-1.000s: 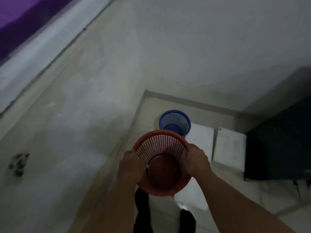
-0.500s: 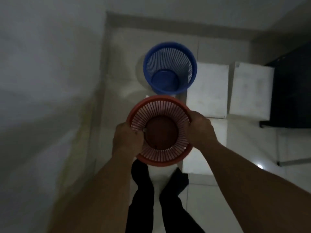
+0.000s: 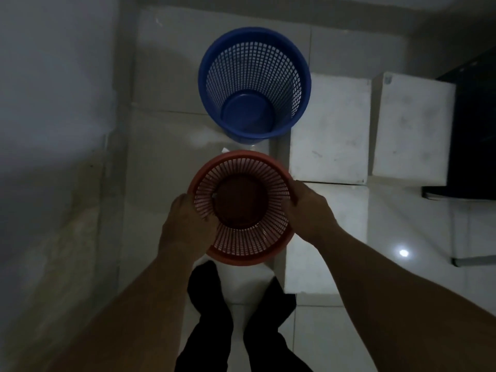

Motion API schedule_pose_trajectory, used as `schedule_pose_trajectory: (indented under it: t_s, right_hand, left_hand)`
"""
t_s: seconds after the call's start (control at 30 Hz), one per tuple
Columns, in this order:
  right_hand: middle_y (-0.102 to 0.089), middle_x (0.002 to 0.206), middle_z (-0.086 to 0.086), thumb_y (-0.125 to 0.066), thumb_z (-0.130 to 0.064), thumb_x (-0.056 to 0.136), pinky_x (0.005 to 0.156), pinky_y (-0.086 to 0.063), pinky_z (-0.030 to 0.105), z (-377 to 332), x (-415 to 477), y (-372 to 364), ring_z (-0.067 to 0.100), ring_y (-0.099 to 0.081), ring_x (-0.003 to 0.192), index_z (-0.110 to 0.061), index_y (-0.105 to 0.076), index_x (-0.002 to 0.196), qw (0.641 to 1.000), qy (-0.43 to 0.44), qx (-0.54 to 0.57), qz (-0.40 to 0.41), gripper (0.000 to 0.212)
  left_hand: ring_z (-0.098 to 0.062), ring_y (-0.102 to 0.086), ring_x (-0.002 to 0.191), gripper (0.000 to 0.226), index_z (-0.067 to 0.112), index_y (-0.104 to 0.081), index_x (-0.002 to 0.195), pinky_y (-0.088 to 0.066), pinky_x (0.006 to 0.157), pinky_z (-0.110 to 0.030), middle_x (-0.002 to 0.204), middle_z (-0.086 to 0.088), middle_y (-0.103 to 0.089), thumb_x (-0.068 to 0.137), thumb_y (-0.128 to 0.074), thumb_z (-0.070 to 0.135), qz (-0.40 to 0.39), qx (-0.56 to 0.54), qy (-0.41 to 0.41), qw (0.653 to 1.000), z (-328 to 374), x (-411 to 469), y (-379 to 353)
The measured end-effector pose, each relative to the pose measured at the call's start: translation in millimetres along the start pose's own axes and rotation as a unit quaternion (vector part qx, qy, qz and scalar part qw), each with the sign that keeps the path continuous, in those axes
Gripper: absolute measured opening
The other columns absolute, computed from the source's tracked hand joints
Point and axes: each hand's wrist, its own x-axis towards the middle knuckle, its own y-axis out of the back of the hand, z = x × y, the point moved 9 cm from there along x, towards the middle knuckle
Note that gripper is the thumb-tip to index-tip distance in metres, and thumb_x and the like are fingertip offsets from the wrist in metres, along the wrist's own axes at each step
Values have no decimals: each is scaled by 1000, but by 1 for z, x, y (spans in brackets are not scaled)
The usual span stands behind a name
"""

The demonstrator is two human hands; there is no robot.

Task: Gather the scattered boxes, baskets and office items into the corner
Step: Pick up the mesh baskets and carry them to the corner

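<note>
Red mesh basket [image 3: 243,208] upright, gripped by rim between both hands; blue mesh basket [image 3: 254,83] upright just beyond; white boxes [image 3: 330,127] right of them.

We count baskets 2: blue basket [image 3: 255,76], red basket [image 3: 241,245] | white boxes 3: left box [image 3: 330,127], right box [image 3: 413,127], near box [image 3: 351,202]

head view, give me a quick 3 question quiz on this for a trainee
1. True or false: the left hand and right hand both hold the red basket by its rim.
2. What stands just right of the blue basket? A) white boxes B) a chair C) a broom
3. Fill in: inside the blue basket there is ___.
Key: 1 true; 2 A; 3 nothing.
</note>
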Motion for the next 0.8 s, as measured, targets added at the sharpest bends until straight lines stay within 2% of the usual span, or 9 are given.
schedule_pose_trajectory:
  t_s: [0.1,0.27,0.4,0.5,0.57,0.63,0.73,0.8]
  right_hand:
    - [-58,124,5,-48,-22,91,89,-44,32,-17,-20,13,26,-56,111,-19,-51,130,999,19,-30,-9,39]
    - [-64,115,8,-45,-34,94,88,-44,31,-69,-77,73,27,-59,105,-19,-60,120,997,37,-60,-11,34]
    - [-65,123,6,-49,-33,95,93,-45,31,-137,-149,153,26,-59,112,-24,-61,126,998,53,-26,2,34]
    - [-59,133,9,-50,-32,96,101,-44,35,-182,-213,216,27,-55,121,-20,-53,136,998,52,1,32,42]
    - [-57,135,8,-50,-31,96,101,-44,34,-197,-260,255,26,-54,122,-21,-48,140,996,46,16,80,45]
    - [-59,133,8,-49,-30,97,101,-44,35,-204,-305,285,27,-54,121,-22,-49,139,990,46,13,131,43]
    - [-55,138,7,-47,-34,97,103,-41,35,-183,-375,320,27,-50,126,-23,-47,140,980,27,-5,196,45]
    - [-51,141,7,-45,-37,98,104,-40,37,-160,-418,332,27,-47,128,-23,-45,142,975,10,-16,219,46]
  left_hand:
    - [-34,-51,114,55,18,-46,135,-48,95,-48,130,-12,-46,83,-56,35,-25,71,-5,997,16,-16,10]
    - [-30,-53,111,52,27,-47,136,-49,91,-43,129,-5,-51,85,-50,39,-29,174,-124,976,101,-73,55]
    - [-21,-54,113,39,31,-54,128,-48,93,-40,128,4,-55,90,-48,40,6,171,-234,957,204,-146,122]
    - [-23,-52,116,39,26,-53,131,-48,93,-41,129,1,-54,92,-54,35,27,146,-301,942,264,-214,174]
    - [-24,-53,116,42,23,-54,133,-48,92,-40,131,-1,-54,92,-55,31,33,148,-361,920,291,-262,200]
    - [-25,-56,113,36,20,-59,128,-48,88,-38,126,-3,-59,92,-56,27,53,163,-417,893,307,-304,217]
    - [-26,-60,107,27,16,-68,115,-48,87,-38,115,-2,-66,89,-62,23,56,184,-524,830,338,-372,216]
    - [-24,-64,97,21,17,-71,105,-51,78,-37,104,1,-68,88,-62,24,54,194,-581,788,356,-415,202]
